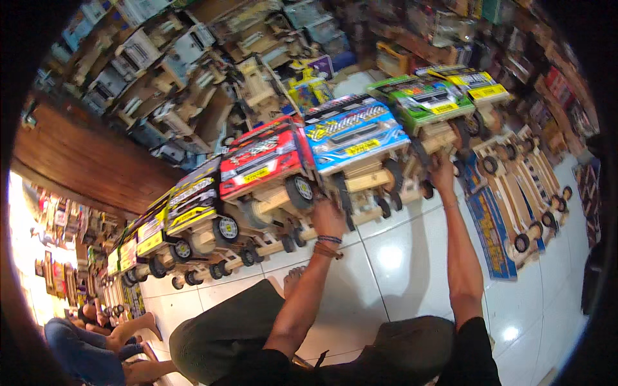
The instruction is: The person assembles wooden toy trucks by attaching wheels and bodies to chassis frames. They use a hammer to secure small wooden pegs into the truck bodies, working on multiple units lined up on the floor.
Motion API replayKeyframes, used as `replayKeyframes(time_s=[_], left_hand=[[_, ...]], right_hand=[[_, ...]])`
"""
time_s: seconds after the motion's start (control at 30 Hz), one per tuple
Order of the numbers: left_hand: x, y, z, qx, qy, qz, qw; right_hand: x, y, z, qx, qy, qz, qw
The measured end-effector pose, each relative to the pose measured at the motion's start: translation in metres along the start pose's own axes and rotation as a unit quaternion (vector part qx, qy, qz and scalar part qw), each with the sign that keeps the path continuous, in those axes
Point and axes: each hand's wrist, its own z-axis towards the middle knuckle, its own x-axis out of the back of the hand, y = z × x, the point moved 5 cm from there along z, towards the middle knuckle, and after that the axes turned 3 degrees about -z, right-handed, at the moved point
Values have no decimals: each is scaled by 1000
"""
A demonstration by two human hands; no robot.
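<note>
Above white tiles [383, 254] | blue toy truck [360, 136]: nose nearest, long axis receding | left hand [327, 219], right hand [442, 174]: cannot tell closure

A light-blue wooden toy truck [354, 132] with a boxy printed cab and dark wheels is standing upright beyond and between the left hand [328, 219] and the right hand [443, 171], its front facing them. A red wooden toy truck [265, 154] of similar shape is standing just leftward of the left hand, while a green wooden toy truck [425, 100] is standing just beyond the right hand, its pale timber underside showing.
</note>
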Motion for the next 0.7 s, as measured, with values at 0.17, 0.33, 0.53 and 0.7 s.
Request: replayKeyframes(time_s=[0.17, 0.33, 0.53, 0.7], left_hand=[[6, 1, -1, -51, 96, 28, 994], [10, 3, 3, -43, 5, 46, 998], [19, 24, -4, -55, 46, 49, 996], [26, 21, 1, -91, 44, 30, 994]], right_hand=[[-6, -13, 0, 60, 14, 20, 998], [-11, -9, 4, -2, -4, 33, 999], [-8, -13, 13, -5, -41, -18, 999], [-8, -18, 14, 28, -20, 5, 999]])
